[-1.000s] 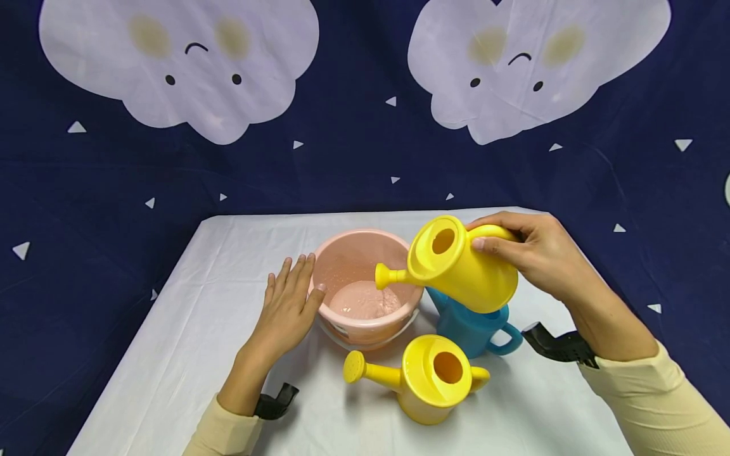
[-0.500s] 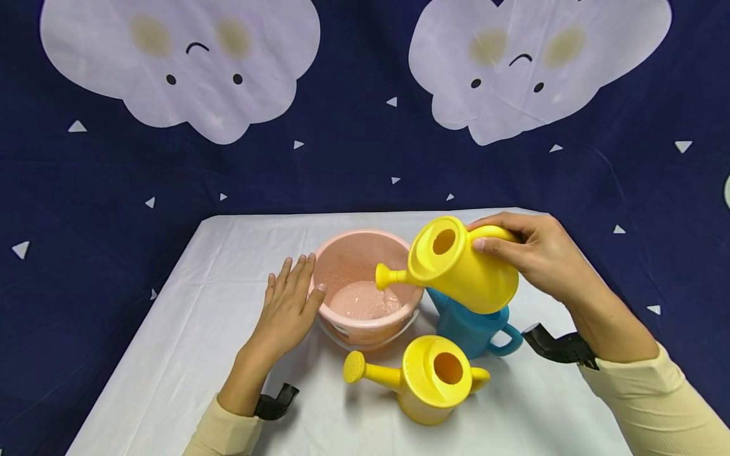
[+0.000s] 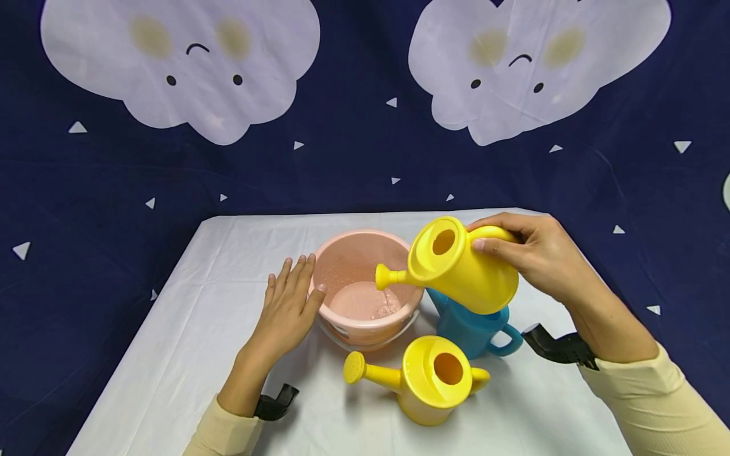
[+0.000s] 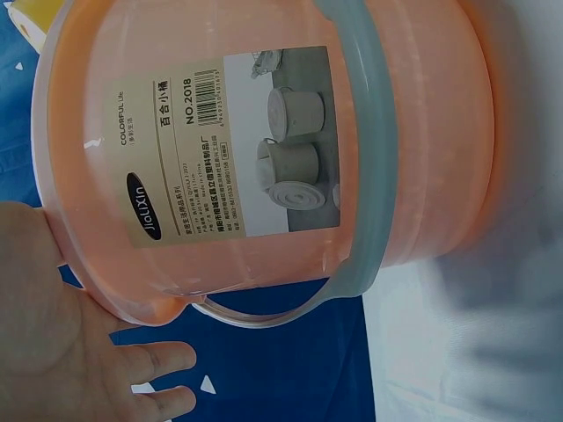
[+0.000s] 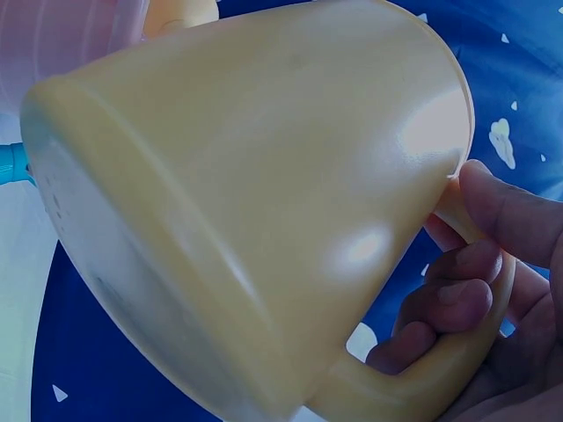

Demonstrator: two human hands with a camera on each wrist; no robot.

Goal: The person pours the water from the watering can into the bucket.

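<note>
My right hand (image 3: 530, 250) grips the handle of a yellow watering can (image 3: 467, 272), fingers curled through it as the right wrist view shows (image 5: 457, 308). The can is tilted, its spout over the pink bucket (image 3: 365, 324), and water falls from the spout into the shallow water inside. My left hand (image 3: 291, 307) rests with straight fingers against the bucket's left rim. In the left wrist view, the bucket's side (image 4: 422, 132) carries a paper label and a pale bail handle (image 4: 374, 149) hangs down across it.
A second yellow watering can (image 3: 430, 380) stands upright in front of the bucket, spout to the left. Under the tilted can, a blue watering can (image 3: 470, 329) stands close to the bucket's right side, partly hidden. All are on a white-covered table (image 3: 171, 354) before a dark blue cloth (image 3: 353, 171).
Both hands, the tilted can and the bucket hold their places. Water keeps running from the spout, and the splash in the bucket looks slightly smaller now.
</note>
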